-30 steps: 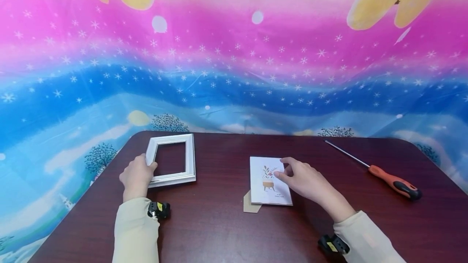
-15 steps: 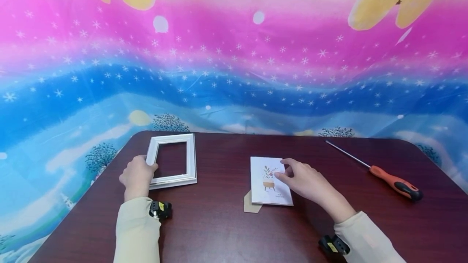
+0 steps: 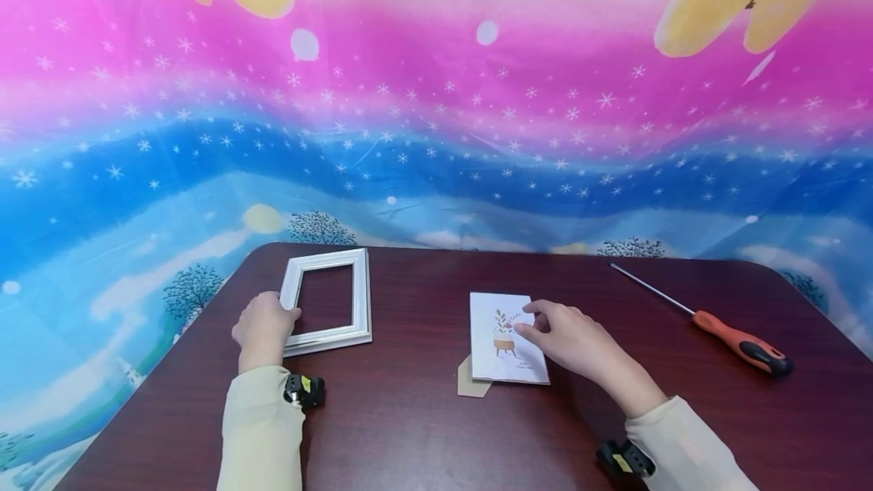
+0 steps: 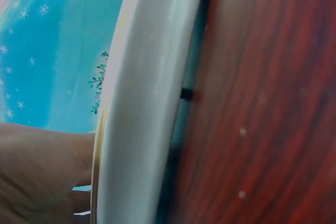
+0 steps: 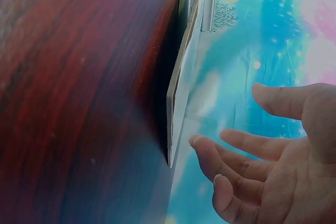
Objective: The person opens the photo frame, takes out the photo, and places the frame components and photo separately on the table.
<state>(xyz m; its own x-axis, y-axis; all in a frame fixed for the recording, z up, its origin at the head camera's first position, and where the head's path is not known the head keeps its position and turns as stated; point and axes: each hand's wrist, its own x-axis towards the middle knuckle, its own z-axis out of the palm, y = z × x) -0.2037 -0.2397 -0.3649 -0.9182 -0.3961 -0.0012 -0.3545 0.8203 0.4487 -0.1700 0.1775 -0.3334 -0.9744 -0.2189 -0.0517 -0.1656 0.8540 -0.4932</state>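
Observation:
My left hand [image 3: 264, 328] grips the left side of a white picture frame [image 3: 361, 301], its thumb reaching over the inner edge. Close up in the left wrist view, the frame's side [image 4: 144, 93] stands just off the table. My right hand [image 3: 573, 336] hovers at the right edge of a white card-like panel [image 3: 482, 347] printed with a potted plant. In the right wrist view its loosely bent fingers are apart from the panel [image 5: 184, 93] and hold nothing. From under the panel's lower left corner pokes a tan flap [image 3: 472, 385].
An orange-and-black screwdriver [image 3: 740, 343] lies on the right of the dark red table [image 3: 409, 430], its shaft pointing toward the back left. Behind the table hangs a colourful printed cloth [image 3: 436, 135].
The whole scene has shifted slightly to the right in the head view. Both hands keep their places by the picture frame and the panel.

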